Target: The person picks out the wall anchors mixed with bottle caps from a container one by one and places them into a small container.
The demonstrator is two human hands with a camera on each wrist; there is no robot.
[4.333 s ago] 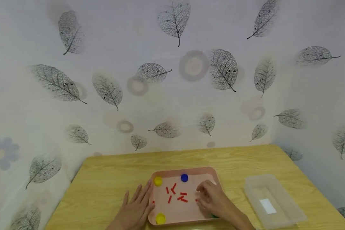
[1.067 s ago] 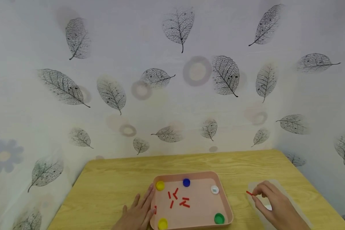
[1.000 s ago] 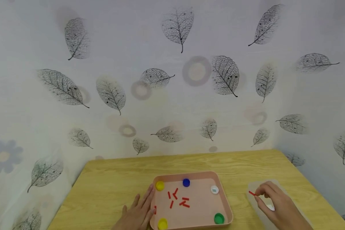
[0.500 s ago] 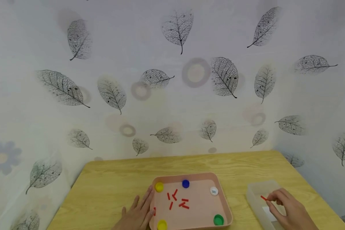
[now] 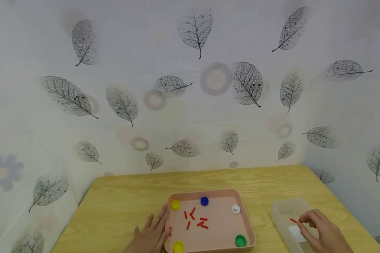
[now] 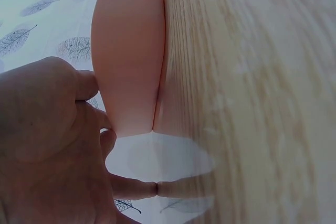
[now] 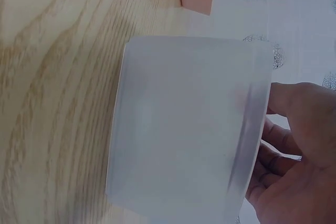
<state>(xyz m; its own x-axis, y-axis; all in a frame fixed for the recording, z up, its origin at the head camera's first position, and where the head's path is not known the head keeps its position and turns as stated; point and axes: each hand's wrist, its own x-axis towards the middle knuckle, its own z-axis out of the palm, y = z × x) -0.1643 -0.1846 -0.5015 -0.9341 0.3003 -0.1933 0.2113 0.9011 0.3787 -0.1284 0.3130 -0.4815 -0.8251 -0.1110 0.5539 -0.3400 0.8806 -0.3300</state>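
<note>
My right hand (image 5: pixel 324 230) pinches a short red stick (image 5: pixel 293 220) between thumb and fingertips, over the frosted plastic box (image 5: pixel 278 218). The right wrist view shows the box's wall (image 7: pixel 184 124) with my fingers behind its rim; the stick is hidden there. My left hand (image 5: pixel 149 233) rests with spread fingers against the left edge of a pink tray (image 5: pixel 221 226). In the left wrist view, fingers touch the tray's outer wall (image 6: pixel 128 51). Several red sticks (image 5: pixel 203 219) lie loose in the tray's left half, with another red piece (image 5: pixel 170 231) beside the left wall.
Round caps stand around the tray's inside: a yellow cap (image 5: pixel 175 205), a second yellow cap (image 5: pixel 178 246), a blue cap (image 5: pixel 204 201), a white cap (image 5: pixel 235 209) and a green cap (image 5: pixel 240 240). A white label (image 5: pixel 297 234) shows in the box. Leaf-patterned wall covering (image 5: pixel 183 116) rises behind the wooden table (image 5: pixel 130 196).
My right hand has left the tray's right side and moved right to the box, now with a red stick between its fingers. The left hand has stayed at the tray's edge.
</note>
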